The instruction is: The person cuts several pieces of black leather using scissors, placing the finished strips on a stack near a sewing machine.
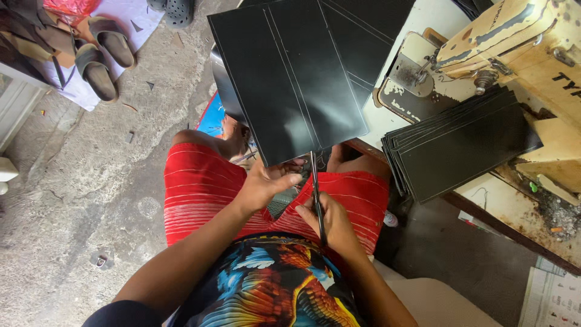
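A large black sheet with thin pale lines drawn on it is held up over my lap. My left hand grips its near bottom edge. My right hand is closed on a pair of scissors, whose blades point up and meet the sheet's lower edge by one of the lines. I sit in red striped shorts and a bright bird-patterned shirt.
A stack of cut black sheets lies on the worn table at right, beside an old cream sewing machine. Sandals sit on the concrete floor at far left. More black sheet hangs behind.
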